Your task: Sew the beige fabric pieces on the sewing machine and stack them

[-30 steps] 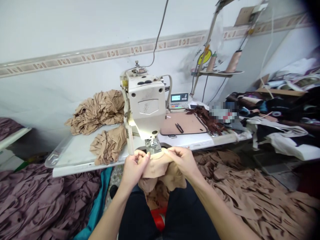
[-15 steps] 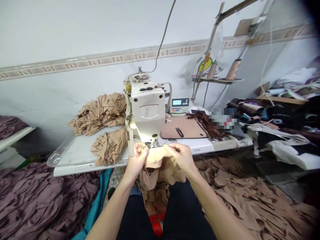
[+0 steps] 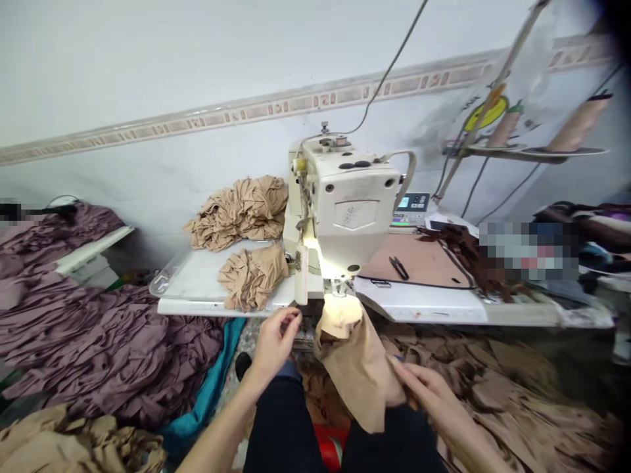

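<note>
A tan piece of fabric (image 3: pixel 357 368) hangs from under the head of a white sewing machine (image 3: pixel 352 210), its top lit by the machine lamp. My right hand (image 3: pixel 428 387) pinches the fabric's right edge low down, over my knee. Left of the fabric and apart from it, my left hand (image 3: pixel 276 338) is closed, thumb and fingertips together just below the table edge. Whatever might be between those fingertips is too small to see.
Two tan fabric heaps (image 3: pixel 256 272) lie on the white table (image 3: pixel 197 305) left of the machine. Thread snips (image 3: pixel 398 268) rest on a pink mat (image 3: pixel 424 259) to the right. A mauve fabric pile (image 3: pixel 113 368) fills the lower left; thread cones (image 3: pixel 579 125) stand at upper right.
My left hand has let go of the fabric and moved down, away from the needle area. My right hand has slid lower along the fabric, which hangs longer. The view has turned left.
</note>
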Motion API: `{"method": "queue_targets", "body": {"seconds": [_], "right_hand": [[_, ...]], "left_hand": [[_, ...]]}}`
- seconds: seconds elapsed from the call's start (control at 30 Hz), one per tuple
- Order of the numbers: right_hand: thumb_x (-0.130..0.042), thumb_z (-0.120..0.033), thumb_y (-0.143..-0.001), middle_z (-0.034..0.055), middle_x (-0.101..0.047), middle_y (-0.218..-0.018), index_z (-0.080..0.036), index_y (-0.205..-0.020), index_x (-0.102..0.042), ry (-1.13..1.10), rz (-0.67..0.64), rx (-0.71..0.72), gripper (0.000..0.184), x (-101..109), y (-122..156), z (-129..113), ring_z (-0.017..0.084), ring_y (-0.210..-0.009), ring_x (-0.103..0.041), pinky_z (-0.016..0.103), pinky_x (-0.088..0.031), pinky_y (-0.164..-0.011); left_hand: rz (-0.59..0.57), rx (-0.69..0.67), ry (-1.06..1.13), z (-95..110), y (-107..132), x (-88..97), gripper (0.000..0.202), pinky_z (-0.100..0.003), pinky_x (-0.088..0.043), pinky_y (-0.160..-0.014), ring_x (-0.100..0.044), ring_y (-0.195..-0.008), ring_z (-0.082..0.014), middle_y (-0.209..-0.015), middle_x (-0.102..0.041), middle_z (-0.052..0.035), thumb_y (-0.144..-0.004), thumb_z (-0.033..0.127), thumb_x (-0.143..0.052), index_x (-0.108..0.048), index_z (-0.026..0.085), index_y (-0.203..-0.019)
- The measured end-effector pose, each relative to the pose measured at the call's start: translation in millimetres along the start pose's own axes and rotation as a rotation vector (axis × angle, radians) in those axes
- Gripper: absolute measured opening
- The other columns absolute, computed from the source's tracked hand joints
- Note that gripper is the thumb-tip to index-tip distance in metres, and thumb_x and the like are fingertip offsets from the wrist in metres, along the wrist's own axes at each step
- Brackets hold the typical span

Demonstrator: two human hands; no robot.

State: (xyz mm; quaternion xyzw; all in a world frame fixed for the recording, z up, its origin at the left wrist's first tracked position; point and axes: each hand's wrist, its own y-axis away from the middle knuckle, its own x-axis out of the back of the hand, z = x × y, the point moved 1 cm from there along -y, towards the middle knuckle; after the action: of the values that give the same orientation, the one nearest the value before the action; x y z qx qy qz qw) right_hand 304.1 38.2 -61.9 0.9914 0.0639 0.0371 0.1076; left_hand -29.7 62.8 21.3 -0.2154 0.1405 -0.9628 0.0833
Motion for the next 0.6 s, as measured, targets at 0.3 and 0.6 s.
{"method": "queue_targets", "body": {"seconds": [0.3,0.6], "right_hand": [[-0.082,-0.079,-0.074,-0.0008,-0.047,-0.061,-0.016,-0.072,-0.074,-0.173,0.226,0.013,0.063,-19.6,-0.9,-8.6,0.013,-0.055,-0.039,0.025,-0.029,-0.048],[-0.089,-0.072,-0.059,0.007,-0.07,-0.071,-0.02,-0.07,-0.079,0.031,0.352,0.045,0.054,38.8,38.8,-24.5,0.019,-0.055,-0.056,0.028,-0.043,-0.046]], "left_hand": [[0.195,0.451,0.574,-0.2,-56.4,35.5,0.063,-0.017,-0.023,-0.035,-0.056,-0.04,-0.0082,-0.074,-0.071,0.0001,-0.083,0.045,-0.087,-0.06,0.01,-0.128],[0.223,0.437,0.612,-0.2,-80.9,18.5,0.05,-0.017,-0.023,-0.039,-0.044,-0.039,-0.0071,-0.053,-0.05,0.01,-0.073,0.052,-0.091,-0.058,0.018,-0.091]]}}
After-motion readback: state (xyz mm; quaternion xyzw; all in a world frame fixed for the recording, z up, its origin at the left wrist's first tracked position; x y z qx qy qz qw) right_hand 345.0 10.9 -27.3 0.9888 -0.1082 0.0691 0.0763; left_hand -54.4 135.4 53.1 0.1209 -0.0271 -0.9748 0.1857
